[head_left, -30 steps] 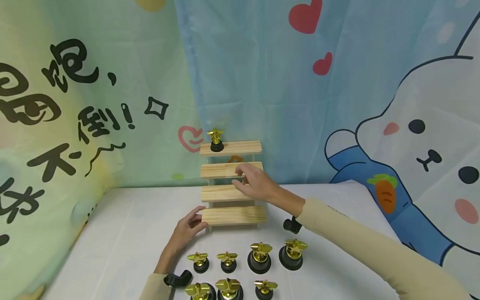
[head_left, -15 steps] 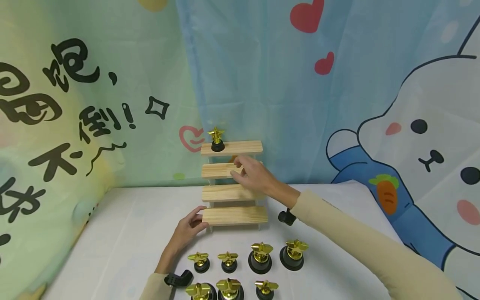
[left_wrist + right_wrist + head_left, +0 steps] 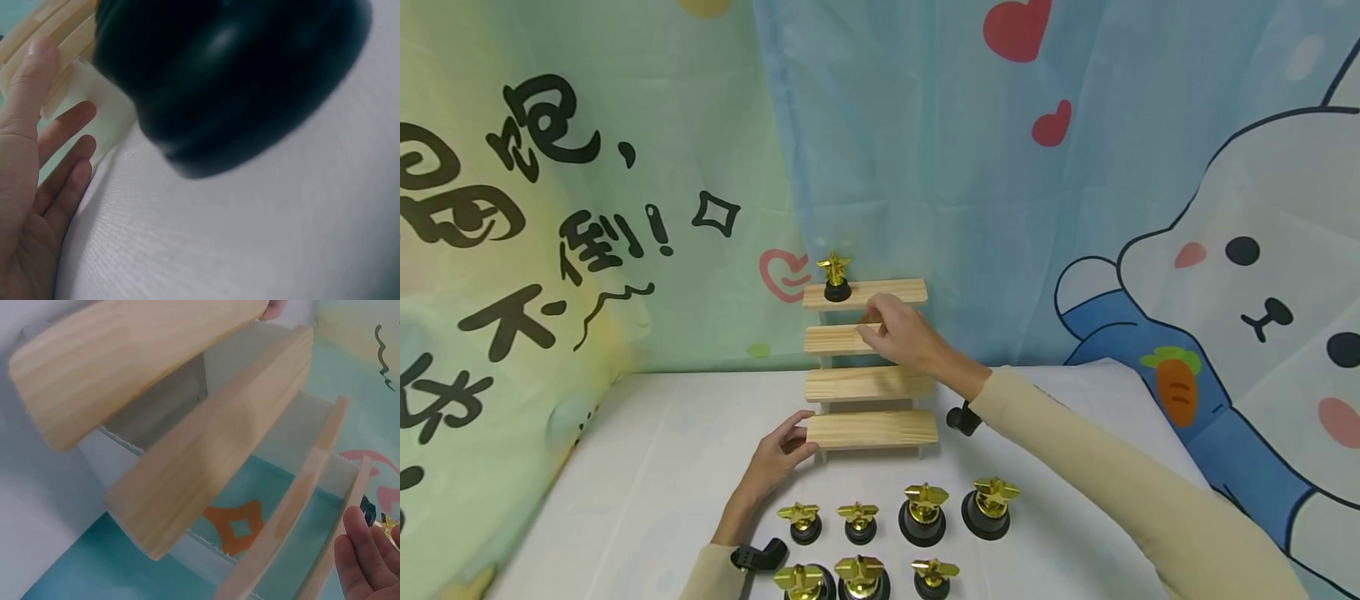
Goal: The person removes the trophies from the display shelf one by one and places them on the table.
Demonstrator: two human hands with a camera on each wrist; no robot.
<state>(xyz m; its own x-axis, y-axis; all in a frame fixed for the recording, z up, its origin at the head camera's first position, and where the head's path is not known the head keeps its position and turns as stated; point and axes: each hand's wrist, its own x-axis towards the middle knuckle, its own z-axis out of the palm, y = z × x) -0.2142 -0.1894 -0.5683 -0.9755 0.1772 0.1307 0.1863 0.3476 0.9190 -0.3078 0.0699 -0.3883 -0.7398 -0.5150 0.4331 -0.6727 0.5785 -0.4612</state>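
A stepped display stand (image 3: 871, 430) with pale wooden shelves and translucent side supports stands at the back. On its top shelf, at the left, is a small gold star trophy (image 3: 835, 273) with a black base. My left hand (image 3: 778, 454) touches the left end of the lowest shelf, its thumb (image 3: 28, 94) on the wood and the other fingers extended beside the support. In front of the upper shelves is my right hand (image 3: 898, 333), holding nothing. Its fingers (image 3: 362, 550) are loosely bent near the top shelf, with the trophy partly hidden behind them.
Several gold-topped trophies (image 3: 922, 517) with black bases stand in two rows on the white tablecloth (image 3: 625, 483), in larger and smaller sizes. A printed cloth backdrop (image 3: 880, 150) hangs right behind the stand. Each wrist wears a black camera (image 3: 760, 556).
My right hand has moved up and slightly left, from the middle shelves toward the top shelf. The left hand stays at the lowest shelf, and the trophies stand where they were.
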